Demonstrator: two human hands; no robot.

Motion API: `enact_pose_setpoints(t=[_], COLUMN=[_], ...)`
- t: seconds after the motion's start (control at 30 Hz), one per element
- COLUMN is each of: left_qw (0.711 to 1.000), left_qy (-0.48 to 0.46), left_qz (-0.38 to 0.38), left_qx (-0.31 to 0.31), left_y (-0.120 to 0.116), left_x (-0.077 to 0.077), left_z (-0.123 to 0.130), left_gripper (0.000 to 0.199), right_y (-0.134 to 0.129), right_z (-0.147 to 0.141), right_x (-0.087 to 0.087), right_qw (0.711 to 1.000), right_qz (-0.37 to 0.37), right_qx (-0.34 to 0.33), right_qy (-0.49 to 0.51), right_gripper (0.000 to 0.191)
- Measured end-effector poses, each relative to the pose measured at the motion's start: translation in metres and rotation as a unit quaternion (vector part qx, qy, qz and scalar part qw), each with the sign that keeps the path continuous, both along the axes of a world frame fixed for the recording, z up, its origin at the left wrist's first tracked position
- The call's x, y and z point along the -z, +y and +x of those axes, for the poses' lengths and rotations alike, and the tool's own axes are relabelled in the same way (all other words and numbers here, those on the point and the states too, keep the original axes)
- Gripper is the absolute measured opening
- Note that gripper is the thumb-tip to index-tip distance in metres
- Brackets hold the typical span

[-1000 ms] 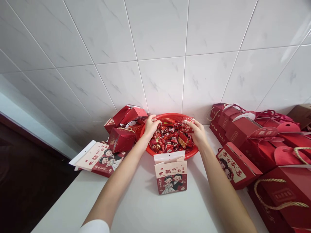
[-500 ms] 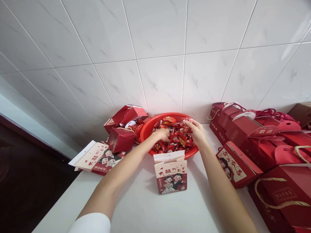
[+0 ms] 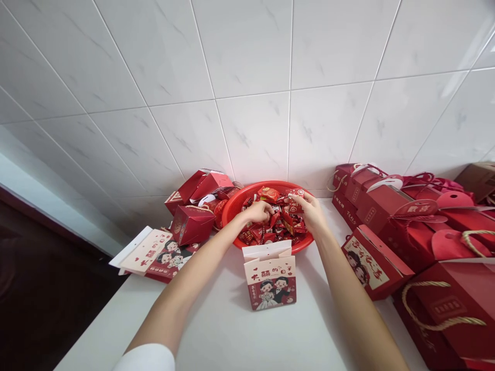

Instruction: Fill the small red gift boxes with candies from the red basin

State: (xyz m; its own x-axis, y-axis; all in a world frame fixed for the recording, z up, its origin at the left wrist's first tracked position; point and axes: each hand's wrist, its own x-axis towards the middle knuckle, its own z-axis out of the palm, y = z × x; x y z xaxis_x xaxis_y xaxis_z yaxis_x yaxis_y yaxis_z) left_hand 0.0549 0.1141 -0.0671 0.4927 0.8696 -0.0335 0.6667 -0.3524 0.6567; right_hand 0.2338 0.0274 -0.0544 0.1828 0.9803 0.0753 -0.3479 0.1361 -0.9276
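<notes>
Both of my hands are over a red plastic basket (image 3: 229,219) full of red-wrapped candies (image 3: 267,238). My left hand (image 3: 260,211) reaches among the candies with its fingers curled together; what they pinch, if anything, is hidden. In my right hand (image 3: 308,208), at the basket's right side, red candy packets (image 3: 294,202) are gripped between thumb and fingers. Just in front of the basket, between my forearms, a small gift box (image 3: 270,283) printed with a cartoon couple stands upright, its cream top flaps raised.
On the left lie a flat printed carton (image 3: 157,255) and several red boxes (image 3: 193,224). Many red gift boxes with rope handles (image 3: 444,304) crowd the right side of the white table (image 3: 255,342). A tiled wall (image 3: 255,134) rises behind, and the table's left edge drops to a dark floor.
My left hand has shifted slightly within the candies, its fingers curling. The right hand keeps its grip on the packets at nearly the same spot. The view has moved a little.
</notes>
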Motion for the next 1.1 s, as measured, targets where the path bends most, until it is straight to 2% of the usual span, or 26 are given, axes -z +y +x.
enact_pose_setpoints(t=[0.1,0.2,0.33,0.5,0.6,0.7,0.83,1.1], left_qw=[1.0,0.995,0.981,0.962,0.953,0.947,0.946,0.963], left_qy=[-0.011,0.076,0.181,0.27,0.301,0.317,0.321,0.268], left_qz=[0.018,0.049,0.051,0.046,0.031,0.026,0.01,-0.004], left_qx=[-0.022,-0.046,-0.044,-0.012,0.02,0.036,0.049,0.009], left_y=[0.001,-0.001,-0.009,-0.023,-0.027,-0.026,-0.02,-0.016], left_x=[-0.005,-0.007,-0.008,-0.013,-0.018,-0.021,-0.02,0.0], left_z=[-0.004,-0.009,-0.008,0.004,0.01,0.013,0.015,0.018], left_gripper=[0.026,0.02,0.005,0.027,0.031,0.032,0.016,0.013], right_y=[0.001,0.001,0.0,0.001,0.001,0.001,0.001,0.0], right_z=[0.0,0.0,-0.001,-0.001,-0.001,-0.001,0.0,0.001], right_x=[-0.001,-0.002,-0.001,0.001,0.003,0.003,0.003,0.002], right_qw=[1.0,1.0,1.0,1.0,1.0,1.0,1.0,1.0], right_qz=[-0.013,-0.018,-0.01,-0.002,0.006,0.01,0.004,0.001], right_qx=[0.002,0.005,0.008,-0.003,-0.004,-0.002,-0.002,-0.013], right_qy=[0.003,0.005,0.005,0.008,0.004,0.002,0.002,-0.007], right_gripper=[0.038,0.037,0.036,0.032,0.03,0.029,0.032,0.032])
